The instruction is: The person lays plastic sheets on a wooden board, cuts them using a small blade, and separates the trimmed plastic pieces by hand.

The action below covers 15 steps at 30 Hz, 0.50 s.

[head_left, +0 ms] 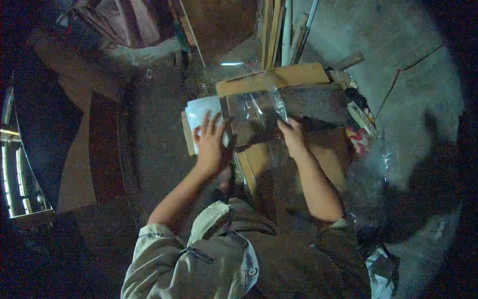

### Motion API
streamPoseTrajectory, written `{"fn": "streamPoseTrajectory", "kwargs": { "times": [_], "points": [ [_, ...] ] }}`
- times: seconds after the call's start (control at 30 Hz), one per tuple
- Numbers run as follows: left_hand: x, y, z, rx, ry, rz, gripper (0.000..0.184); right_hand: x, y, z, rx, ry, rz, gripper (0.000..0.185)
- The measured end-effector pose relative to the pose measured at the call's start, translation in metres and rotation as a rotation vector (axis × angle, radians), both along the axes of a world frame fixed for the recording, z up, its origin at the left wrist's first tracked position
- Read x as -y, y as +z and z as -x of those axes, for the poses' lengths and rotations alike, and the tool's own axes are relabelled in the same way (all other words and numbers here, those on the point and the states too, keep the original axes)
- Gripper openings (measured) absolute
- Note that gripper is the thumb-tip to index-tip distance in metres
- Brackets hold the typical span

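Observation:
My left hand lies with its fingers spread over a white sheet, which seems to be the top of a small stack. A brown cardboard edge sticks out beneath the stack on its left side. My right hand is closed, thumb against fingers, on a clear plastic bag. Shiny folds of the plastic stretch across the open cardboard box in front of me. The dark inside of the box shows only dimly through the film.
Wooden strips and pipes lean upright behind the box. Crumpled wrappers and a red-and-white patterned piece lie at its right. A cracked concrete surface spreads to the right, with a crumpled bag low down. Light enters through a barred window.

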<state>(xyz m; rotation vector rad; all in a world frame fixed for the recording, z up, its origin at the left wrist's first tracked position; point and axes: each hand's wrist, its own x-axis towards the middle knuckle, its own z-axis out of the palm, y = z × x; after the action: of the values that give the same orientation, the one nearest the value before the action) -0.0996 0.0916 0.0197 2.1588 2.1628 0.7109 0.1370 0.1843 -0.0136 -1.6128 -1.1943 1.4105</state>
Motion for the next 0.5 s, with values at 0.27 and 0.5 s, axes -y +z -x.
{"fn": "streamPoseTrajectory", "kwargs": {
  "times": [0.27,0.5],
  "points": [
    [0.012,-0.046,-0.046,-0.05,-0.192,0.355,0.067,-0.019,-0.016,0.004,0.405,-0.137,-0.491,0.045],
    [-0.023,-0.043,-0.027,-0.102,-0.142,0.323,0.073,0.027,-0.005,0.01,0.913,0.389,-0.679,0.056]
  ]
}}
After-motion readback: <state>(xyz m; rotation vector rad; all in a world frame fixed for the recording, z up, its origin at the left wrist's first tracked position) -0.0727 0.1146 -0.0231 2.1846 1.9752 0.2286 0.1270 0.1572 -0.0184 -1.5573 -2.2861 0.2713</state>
